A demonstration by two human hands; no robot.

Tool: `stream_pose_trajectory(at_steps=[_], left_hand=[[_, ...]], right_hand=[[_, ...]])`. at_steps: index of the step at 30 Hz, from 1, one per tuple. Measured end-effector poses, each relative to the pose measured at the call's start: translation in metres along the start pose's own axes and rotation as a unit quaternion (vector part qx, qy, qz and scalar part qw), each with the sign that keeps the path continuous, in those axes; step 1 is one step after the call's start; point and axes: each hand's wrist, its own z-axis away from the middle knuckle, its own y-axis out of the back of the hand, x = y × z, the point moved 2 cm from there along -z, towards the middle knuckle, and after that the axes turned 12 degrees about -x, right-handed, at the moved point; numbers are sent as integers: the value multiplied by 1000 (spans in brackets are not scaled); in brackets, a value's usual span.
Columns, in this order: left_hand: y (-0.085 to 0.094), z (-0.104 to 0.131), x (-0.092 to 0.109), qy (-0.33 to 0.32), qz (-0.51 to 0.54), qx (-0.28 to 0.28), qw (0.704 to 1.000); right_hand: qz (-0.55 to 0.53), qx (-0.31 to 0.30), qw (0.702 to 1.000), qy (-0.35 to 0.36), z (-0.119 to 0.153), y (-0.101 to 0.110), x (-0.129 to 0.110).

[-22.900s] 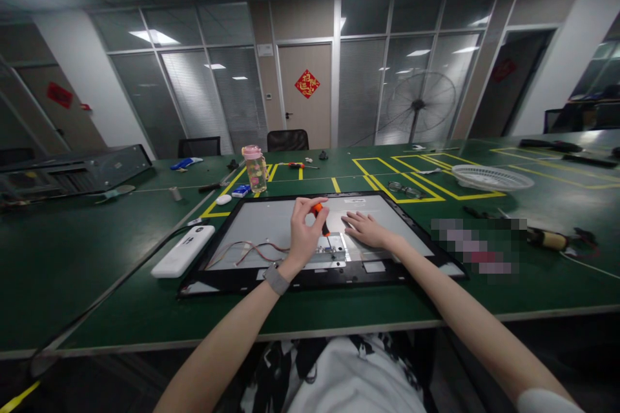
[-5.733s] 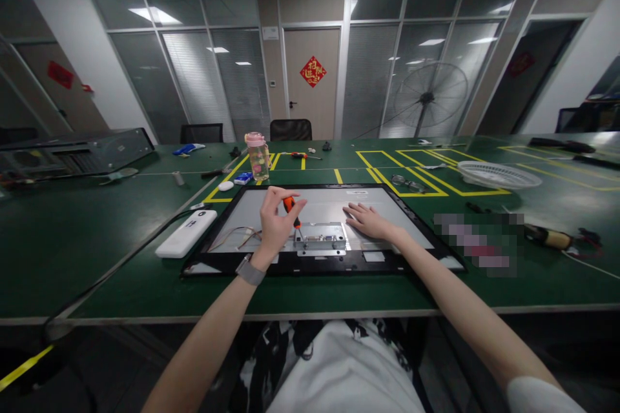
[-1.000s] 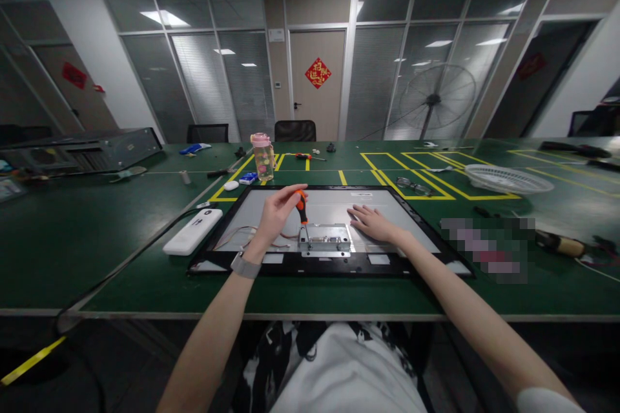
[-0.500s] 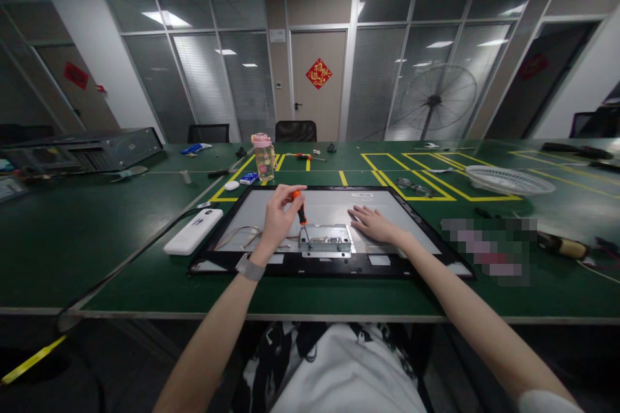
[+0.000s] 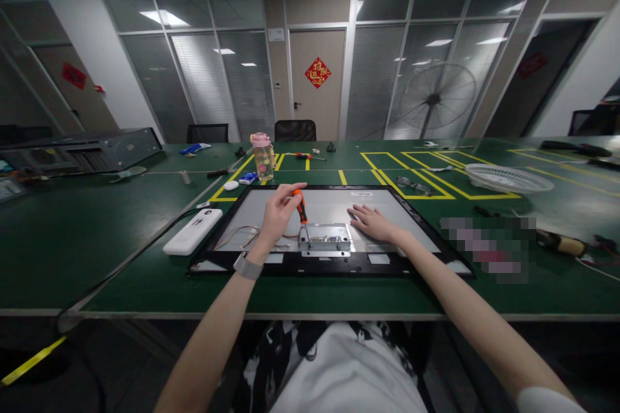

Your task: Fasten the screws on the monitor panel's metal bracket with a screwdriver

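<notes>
My left hand (image 5: 281, 210) grips the orange-and-black handle of a screwdriver (image 5: 302, 208), which stands nearly upright. Its tip reaches down to the left end of a metal bracket (image 5: 329, 246) on a flat display panel (image 5: 320, 203) with a black frame. Whether the tip sits in a screw is too small to tell. My right hand (image 5: 372, 222) lies flat with fingers stretched on the panel's grey back, right of the bracket. Thin wires (image 5: 239, 232) run across the panel left of the bracket, partly behind my left hand.
Left of the panel lies a white power bank (image 5: 192, 232). Beyond it stand a pink-lidded bottle (image 5: 263, 158) and a second screwdriver (image 5: 310, 157). Glasses (image 5: 413, 186) and a white basket (image 5: 508, 179) are at the right. A computer case (image 5: 97, 150) sits far left.
The screwdriver handle has turned or tilted very slightly in my left hand, its tip still at the bracket. My right hand keeps its place on the panel.
</notes>
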Motion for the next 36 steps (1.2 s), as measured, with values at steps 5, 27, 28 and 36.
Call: stream_pose_trajectory(at_steps=[5, 27, 28, 36], left_hand=[[2, -1, -10, 18, 75, -29, 997], [-4, 0, -8, 4, 102, -48, 994], [-4, 0, -8, 0, 80, -37, 996], [-2, 0, -6, 1, 51, -11, 999]], right_hand=[[-1, -1, 1000, 2, 0, 0, 0], [-8, -6, 1000, -3, 0, 0, 0], [-9, -6, 1000, -3, 0, 0, 0], [-3, 2, 1000, 0, 0, -1, 0]])
